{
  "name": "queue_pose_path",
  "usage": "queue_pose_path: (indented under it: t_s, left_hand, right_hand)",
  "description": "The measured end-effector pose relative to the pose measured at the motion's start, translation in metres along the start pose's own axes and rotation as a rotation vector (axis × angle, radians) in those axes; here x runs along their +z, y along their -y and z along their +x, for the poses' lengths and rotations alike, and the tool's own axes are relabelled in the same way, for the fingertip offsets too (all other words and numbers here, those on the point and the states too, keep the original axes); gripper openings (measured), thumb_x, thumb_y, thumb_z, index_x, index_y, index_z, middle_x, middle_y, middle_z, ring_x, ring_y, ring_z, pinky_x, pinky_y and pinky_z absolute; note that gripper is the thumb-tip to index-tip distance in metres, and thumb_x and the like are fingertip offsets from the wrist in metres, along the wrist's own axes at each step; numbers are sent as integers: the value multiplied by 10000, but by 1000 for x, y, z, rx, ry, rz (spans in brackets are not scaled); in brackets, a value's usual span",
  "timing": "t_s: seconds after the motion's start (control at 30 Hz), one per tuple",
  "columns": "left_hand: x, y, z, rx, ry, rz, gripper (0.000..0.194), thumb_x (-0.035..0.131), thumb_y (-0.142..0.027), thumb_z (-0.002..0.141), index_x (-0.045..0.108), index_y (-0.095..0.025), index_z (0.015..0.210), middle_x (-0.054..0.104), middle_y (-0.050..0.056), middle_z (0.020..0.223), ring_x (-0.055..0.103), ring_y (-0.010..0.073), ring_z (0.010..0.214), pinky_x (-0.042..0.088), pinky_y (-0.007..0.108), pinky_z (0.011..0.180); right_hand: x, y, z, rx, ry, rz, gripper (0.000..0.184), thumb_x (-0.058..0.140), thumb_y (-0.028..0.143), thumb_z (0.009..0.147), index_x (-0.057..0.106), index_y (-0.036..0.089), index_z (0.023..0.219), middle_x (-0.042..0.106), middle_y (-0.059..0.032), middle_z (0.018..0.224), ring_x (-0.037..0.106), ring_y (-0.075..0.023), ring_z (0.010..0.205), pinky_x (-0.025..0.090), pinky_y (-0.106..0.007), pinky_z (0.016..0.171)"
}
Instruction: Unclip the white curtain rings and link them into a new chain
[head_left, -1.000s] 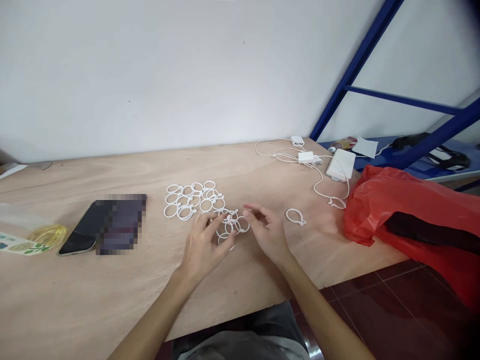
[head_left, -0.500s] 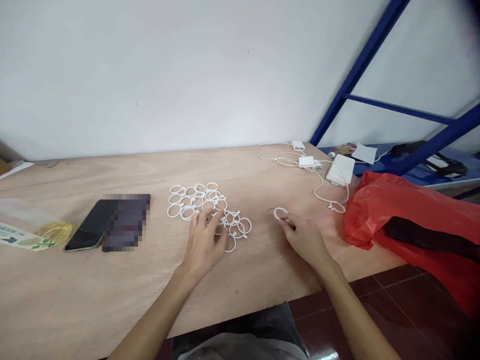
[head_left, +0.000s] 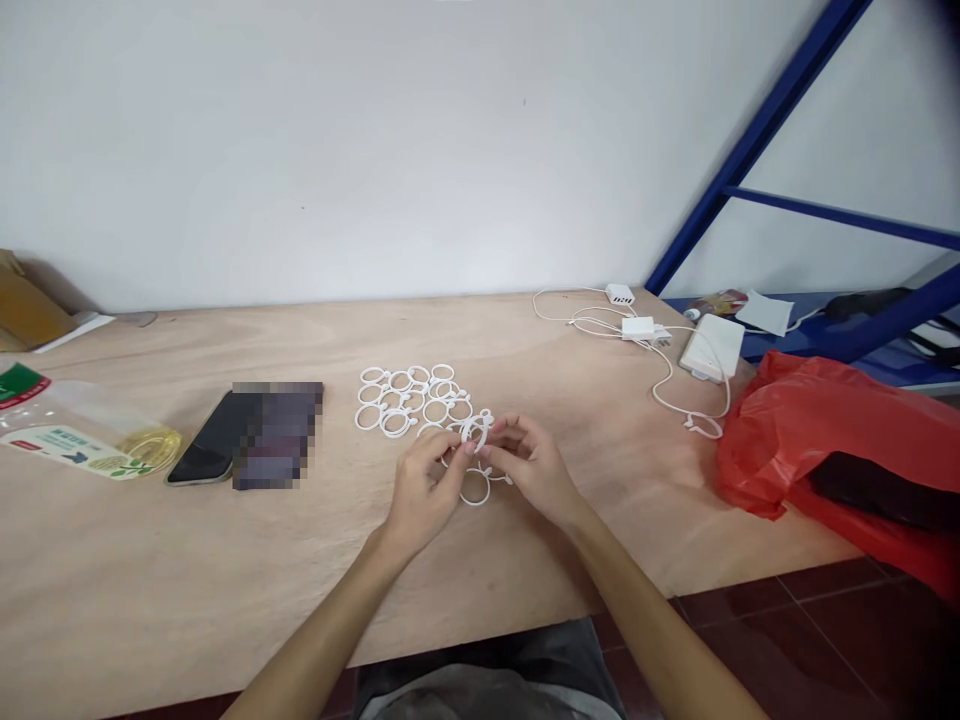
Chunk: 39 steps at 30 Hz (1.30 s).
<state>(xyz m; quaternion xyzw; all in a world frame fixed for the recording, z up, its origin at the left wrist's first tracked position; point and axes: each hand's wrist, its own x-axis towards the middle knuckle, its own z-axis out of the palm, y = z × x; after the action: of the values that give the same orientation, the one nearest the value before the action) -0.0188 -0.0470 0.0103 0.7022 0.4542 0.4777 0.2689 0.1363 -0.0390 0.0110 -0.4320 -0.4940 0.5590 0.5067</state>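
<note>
Several white curtain rings (head_left: 392, 398), each with a small eyelet, lie in a loose cluster at the middle of the table. Over the right part of that cluster, my left hand (head_left: 420, 492) pinches a white curtain ring (head_left: 480, 430) between thumb and fingertips. My right hand (head_left: 541, 475) meets it from the other side, its thumb and fingers closed on the ring too. Whether one or two rings are between the fingertips I cannot tell. Just below the hands one more ring lies flat, and others are partly hidden behind the fingers.
Left of the rings lie a dark phone (head_left: 201, 440) and a blurred-out item (head_left: 274, 435), then a clear plastic bag (head_left: 90, 440). On the right are white cables, a charger (head_left: 637, 328), a white box (head_left: 712, 347) and a red plastic bag (head_left: 795, 400) at the table's edge.
My right hand has come left with its ring to meet my left hand. My left hand has lifted from the cluster and now grips a ring. The view has turned slightly left.
</note>
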Motion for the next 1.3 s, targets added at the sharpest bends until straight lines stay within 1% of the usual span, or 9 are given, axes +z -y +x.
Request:
queue_pose_path:
  t_s: [0.17,0.33,0.5,0.63,0.8,0.93,1.07,1.17,1.3]
  left_hand:
    - [2,7,-2,230,40,72,132,519,-181,903,650,-172,884,639,59,857,576,163,807,472,298,738]
    - [5,11,-4,387,58,222,125,538,-145,888,658,-175,905,623,66,859,534,161,752,453,313,683]
    - [6,8,-4,446,65,298,167,531,-134,882,667,-200,953,643,67,891,528,157,733,454,324,685]
    - [5,3,-5,340,44,204,129,640,-226,826,627,-189,948,651,59,888,570,172,782,478,322,715]
    - [6,0,-5,6,36,134,551,757,-350,703,533,-179,1176,657,75,1057,593,183,832,497,318,740]
    - [8,-2,-3,-72,142,21,346,675,-309,783,621,-182,1100,673,29,887,585,155,760,475,275,706]
    - [6,-4,-2,-76,209,-105,175,662,-298,793,681,-173,914,618,-1,733,535,136,698,435,253,664]
    - [6,-6,-2,-90,227,-151,171,638,-322,809,657,-156,778,553,-7,673,492,126,659,401,245,617]
    - [6,-9,-3,-103,231,-220,193,639,-333,805,635,-154,732,517,-12,646,463,119,631,384,243,592]
  right_hand:
    - [0,1,2,61,-15,126,437,745,366,712,609,207,1095,709,-13,804,635,-143,657,497,-263,584]
    - [3,-5,1,-12,-58,102,332,727,412,732,698,199,985,736,-43,884,671,-184,816,534,-308,720]
    - [5,-2,0,-55,-102,58,258,718,432,739,729,200,852,741,-45,832,677,-189,779,546,-324,717]
    - [5,0,-2,-64,-104,57,213,709,414,757,742,219,836,731,-35,807,663,-179,759,537,-316,703]
    - [6,-6,-2,-158,-88,114,128,724,377,750,747,255,780,684,-24,892,631,-176,866,517,-314,766]
    - [7,-7,-2,-145,-62,127,157,720,394,751,721,240,780,634,-7,830,599,-138,730,495,-273,646]
    - [9,-2,-5,-126,-10,79,218,651,419,810,655,207,760,614,7,689,567,-133,652,469,-269,631]
    - [10,3,-8,-180,-41,-15,253,619,428,829,615,203,713,593,7,683,534,-127,627,450,-265,617]
    - [12,4,-11,-162,-62,-34,283,595,462,829,595,211,699,581,-4,665,535,-145,625,447,-277,591]
